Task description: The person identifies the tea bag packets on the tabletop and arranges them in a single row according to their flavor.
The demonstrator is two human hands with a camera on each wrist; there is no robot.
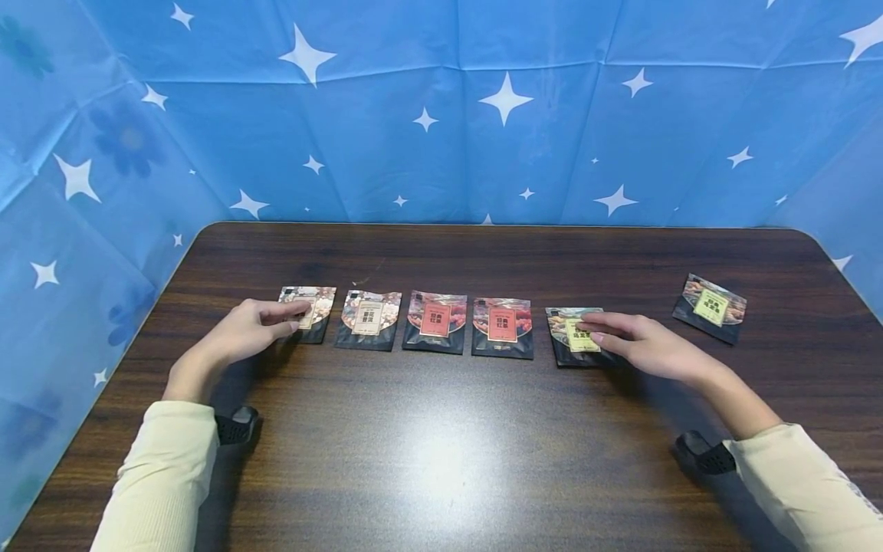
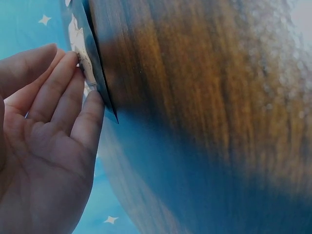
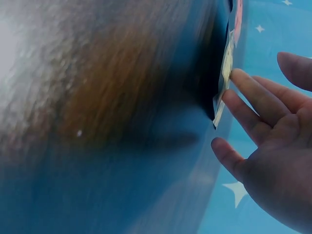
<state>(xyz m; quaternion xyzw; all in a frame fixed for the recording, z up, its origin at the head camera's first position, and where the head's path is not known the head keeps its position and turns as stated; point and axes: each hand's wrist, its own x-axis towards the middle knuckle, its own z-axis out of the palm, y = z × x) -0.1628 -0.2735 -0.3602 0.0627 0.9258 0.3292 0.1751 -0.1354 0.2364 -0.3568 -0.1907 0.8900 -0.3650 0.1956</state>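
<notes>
In the head view, my left hand [image 1: 241, 330] rests its fingertips on a cream-labelled black sachet [image 1: 316, 331] at the left end of a row. The left wrist view shows those fingers [image 2: 63, 97] fairly straight against the sachet's face [image 2: 90, 58], thumb apart. Over on the right, my right hand [image 1: 651, 349] lays its fingertips on a yellow-green-labelled sachet [image 1: 569, 354], covering part of its upper right. In the right wrist view, two fingertips meet that sachet [image 3: 225, 66], the little finger lies off its edge, and the thumb stands away.
Between the hands lie another cream-labelled sachet [image 1: 369, 318] and two red-labelled ones, a left one [image 1: 434, 322] and a right one [image 1: 502, 328]. A second yellow-green sachet [image 1: 710, 308] lies tilted at the far right of the dark wooden table [image 1: 386, 460]. A blue starry cloth [image 1: 386, 153] hangs behind.
</notes>
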